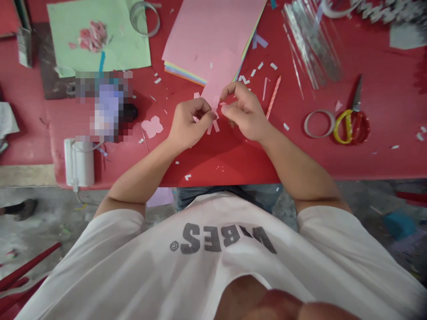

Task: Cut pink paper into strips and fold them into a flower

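1. Left hand (191,122): fingers curled in, thumb and forefinger pressed together on the near edge of the pink paper piece (220,80). The heel of the hand rests on the red worktop (233,164).

2. Right hand (245,113): thumb and forefinger also pinch the near edge of the piece, and the remaining fingers are loosely bent. The two pinch points lie just beside each other, fingertips nearly touching, so neither hand is nearer to the piece than the other.

3. Pink paper piece: held at its near end between both hands. Its long axis runs away from the fingertips towards the far side of the worktop, leaning slightly right. The far end lies over the stack of coloured paper sheets (207,31).

4. Directly under the fingertips: short pink strips (213,127) lie on the worktop.

5. Left of the left hand, near: a pink flower-shaped cutout (152,126).

6. Right of the right hand, just beside the knuckles: a striped stick (273,97), lying roughly parallel to the piece. Further right, well apart: a tape roll (319,123), with yellow-and-red-handled scissors (353,120) touching it.

7. Beyond the left hand, far: a green sheet (113,53) carrying pink scraps (93,35).
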`<state>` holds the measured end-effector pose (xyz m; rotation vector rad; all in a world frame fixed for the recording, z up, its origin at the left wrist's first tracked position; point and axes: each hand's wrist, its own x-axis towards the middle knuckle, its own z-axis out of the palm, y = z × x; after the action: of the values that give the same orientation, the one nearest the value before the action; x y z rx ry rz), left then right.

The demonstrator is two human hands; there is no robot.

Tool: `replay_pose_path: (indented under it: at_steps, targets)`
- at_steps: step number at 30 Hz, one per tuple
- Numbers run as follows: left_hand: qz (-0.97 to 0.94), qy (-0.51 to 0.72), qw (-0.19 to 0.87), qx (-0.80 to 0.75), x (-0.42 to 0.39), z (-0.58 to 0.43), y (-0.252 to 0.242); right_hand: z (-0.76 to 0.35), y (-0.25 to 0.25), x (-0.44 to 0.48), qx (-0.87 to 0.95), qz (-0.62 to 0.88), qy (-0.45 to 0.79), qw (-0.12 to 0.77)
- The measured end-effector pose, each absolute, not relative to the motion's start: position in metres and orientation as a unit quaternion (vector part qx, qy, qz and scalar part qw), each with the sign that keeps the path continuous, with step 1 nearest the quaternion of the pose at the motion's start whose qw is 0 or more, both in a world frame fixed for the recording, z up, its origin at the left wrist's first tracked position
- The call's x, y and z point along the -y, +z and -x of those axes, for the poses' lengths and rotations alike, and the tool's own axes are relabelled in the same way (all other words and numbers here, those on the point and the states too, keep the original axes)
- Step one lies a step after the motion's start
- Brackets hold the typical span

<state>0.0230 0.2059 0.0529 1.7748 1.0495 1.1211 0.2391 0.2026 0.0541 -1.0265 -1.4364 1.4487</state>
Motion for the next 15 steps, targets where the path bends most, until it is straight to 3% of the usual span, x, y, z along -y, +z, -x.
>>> replay_pose_path:
  at_steps: [5,15]
  targets:
    - [-0.702,0.438,0.382,-0.411,-0.205,-0.023,0.057,-0.237,0.053,-0.201,0.546,0.401,0.616,0.401]
    - [-0.716,0.419,0.378,-0.411,-0.205,-0.023,0.064,-0.239,0.057,-0.203,0.632,0.403,0.539,0.385]
